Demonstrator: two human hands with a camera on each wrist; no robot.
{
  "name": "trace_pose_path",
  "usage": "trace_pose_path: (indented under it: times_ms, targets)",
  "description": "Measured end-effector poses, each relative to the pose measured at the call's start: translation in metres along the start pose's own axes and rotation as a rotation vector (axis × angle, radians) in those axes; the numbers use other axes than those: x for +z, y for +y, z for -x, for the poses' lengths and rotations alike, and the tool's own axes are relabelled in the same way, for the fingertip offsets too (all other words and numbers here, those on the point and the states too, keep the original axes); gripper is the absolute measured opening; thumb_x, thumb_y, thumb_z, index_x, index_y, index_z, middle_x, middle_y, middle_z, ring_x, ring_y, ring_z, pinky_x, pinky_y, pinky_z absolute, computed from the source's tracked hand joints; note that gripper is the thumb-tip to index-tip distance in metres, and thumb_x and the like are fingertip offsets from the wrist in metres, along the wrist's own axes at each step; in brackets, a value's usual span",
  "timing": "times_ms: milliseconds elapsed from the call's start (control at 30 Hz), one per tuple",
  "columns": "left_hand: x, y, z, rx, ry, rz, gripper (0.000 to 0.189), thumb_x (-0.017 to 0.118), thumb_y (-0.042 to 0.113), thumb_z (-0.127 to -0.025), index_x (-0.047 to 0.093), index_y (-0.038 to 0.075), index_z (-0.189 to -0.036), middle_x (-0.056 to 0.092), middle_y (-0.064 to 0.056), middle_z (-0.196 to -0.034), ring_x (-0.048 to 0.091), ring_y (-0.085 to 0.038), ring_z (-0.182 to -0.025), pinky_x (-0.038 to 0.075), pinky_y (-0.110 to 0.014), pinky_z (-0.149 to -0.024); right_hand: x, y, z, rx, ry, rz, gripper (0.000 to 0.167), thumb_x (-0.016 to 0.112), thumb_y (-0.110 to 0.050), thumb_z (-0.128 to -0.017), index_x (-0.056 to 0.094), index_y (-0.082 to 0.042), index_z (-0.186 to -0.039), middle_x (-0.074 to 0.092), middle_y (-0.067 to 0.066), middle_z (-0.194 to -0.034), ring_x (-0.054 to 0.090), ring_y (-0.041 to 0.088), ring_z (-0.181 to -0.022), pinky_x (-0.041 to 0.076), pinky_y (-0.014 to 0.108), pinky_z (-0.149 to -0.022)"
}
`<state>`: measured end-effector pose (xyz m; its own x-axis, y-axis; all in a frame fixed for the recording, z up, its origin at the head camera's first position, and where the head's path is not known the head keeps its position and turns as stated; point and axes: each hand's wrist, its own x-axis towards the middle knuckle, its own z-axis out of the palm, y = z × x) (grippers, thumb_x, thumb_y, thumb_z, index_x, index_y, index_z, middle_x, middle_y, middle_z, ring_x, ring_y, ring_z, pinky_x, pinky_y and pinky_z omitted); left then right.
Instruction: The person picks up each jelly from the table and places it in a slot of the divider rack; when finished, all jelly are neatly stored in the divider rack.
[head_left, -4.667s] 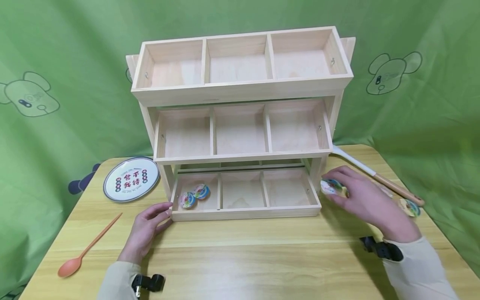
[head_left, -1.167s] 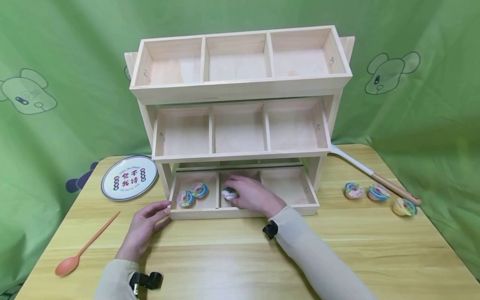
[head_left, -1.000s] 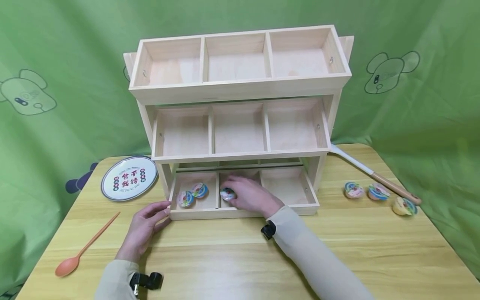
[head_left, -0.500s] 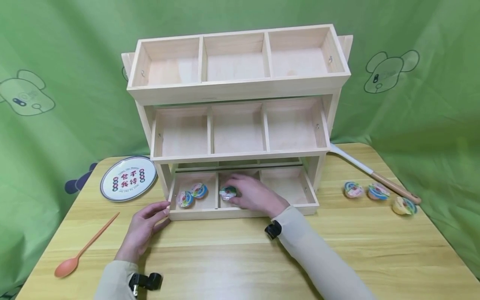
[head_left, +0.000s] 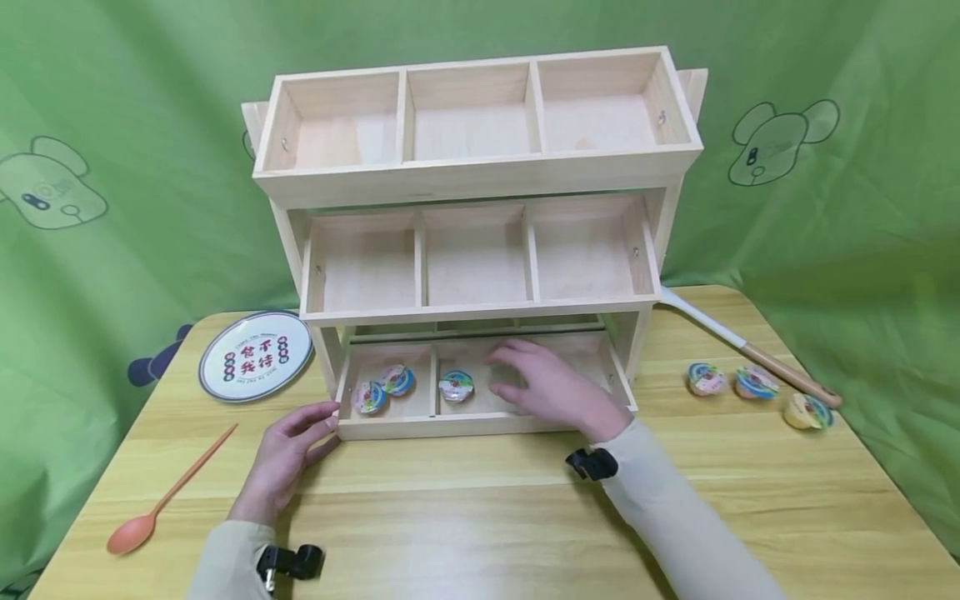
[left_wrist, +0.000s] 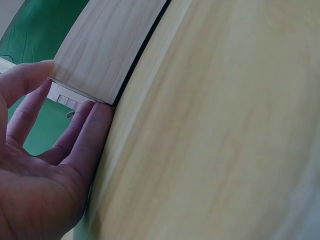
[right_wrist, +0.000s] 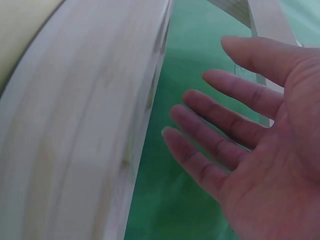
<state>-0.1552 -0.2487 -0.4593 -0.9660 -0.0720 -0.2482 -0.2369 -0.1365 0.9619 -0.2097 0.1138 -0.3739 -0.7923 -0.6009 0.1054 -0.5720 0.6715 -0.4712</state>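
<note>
- Across the near part of the table (head_left: 480, 517), both sleeves reach in from its near edge. The orange spoon (head_left: 138, 530) lies slantwise near its left edge, handle toward the far side.
- The left hand (head_left: 283, 458) touches the left front corner of the bottom tray (head_left: 480, 427), fingers fairly straight; the left wrist view shows fingertips against the tray's end.
- The right hand (head_left: 555, 385) hangs over the same tray, right of its middle, fingers spread and loosely bent, holding nothing.
- The middle cup (head_left: 456, 386) sits in the tray's middle compartment, near the left divider. It lies just left of the right fingertips, apart from them; being round, it has no clear long axis, and the right hand is nearer to it.
- The left compartment holds a front cup (head_left: 371, 398) and a rear cup (head_left: 397, 380), close together.
- Toward the table's right edge, well right of the right hand, lie a yellowish cup (head_left: 807, 412) and two pink-topped cups (head_left: 706, 379).
- Beyond them, a long-handled utensil (head_left: 772, 362) slants from the stand toward that edge.
- The plate (head_left: 257, 357) lies by the table's far left corner.
- Above rise the middle tray (head_left: 480, 313) and top tray (head_left: 480, 180), before a green curtain (head_left: 825, 217).
</note>
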Motion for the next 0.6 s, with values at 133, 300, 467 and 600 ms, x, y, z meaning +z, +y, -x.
trace_pose_path:
  times_ms: [133,300,467,600]
  targets:
    - [-0.001,0.000,0.000,0.001,-0.002,0.004,0.022,0.068,0.006,-0.092,0.070,0.006,-0.114,0.056,-0.010,-0.123,0.061,-0.017,-0.108,0.053,-0.035,-0.097,-0.008,0.007,0.009,-0.008,0.044,0.011,0.043,0.068,-0.019,-0.093,0.058,-0.003,-0.132,0.055,0.014,-0.134,0.052,0.033,-0.122,0.044,0.049,-0.106]
    - [-0.001,-0.001,0.000,0.002,0.002,0.022,0.019,0.068,0.004,-0.091,0.071,0.008,-0.110,0.058,-0.008,-0.120,0.062,-0.017,-0.105,0.053,-0.036,-0.097,-0.018,0.015,0.023,-0.011,0.070,0.042,0.043,0.071,-0.021,-0.091,0.060,-0.006,-0.130,0.058,0.011,-0.130,0.057,0.030,-0.116,0.050,0.048,-0.100]
    - [0.000,0.000,0.001,0.019,-0.006,0.028,0.019,0.066,0.002,-0.092,0.071,0.008,-0.109,0.057,-0.008,-0.120,0.062,-0.018,-0.106,0.053,-0.036,-0.097,-0.026,0.024,0.037,0.000,0.088,0.051,0.044,0.073,-0.018,-0.089,0.061,-0.006,-0.129,0.059,0.011,-0.129,0.057,0.031,-0.116,0.049,0.050,-0.101]
    - [0.000,0.001,0.001,0.021,-0.010,0.018,0.020,0.066,0.002,-0.092,0.071,0.007,-0.111,0.057,-0.008,-0.120,0.062,-0.017,-0.106,0.053,-0.036,-0.097,-0.030,0.031,0.046,0.009,0.099,0.052,0.042,0.072,-0.018,-0.090,0.060,-0.005,-0.128,0.059,0.010,-0.128,0.056,0.031,-0.117,0.047,0.051,-0.102]
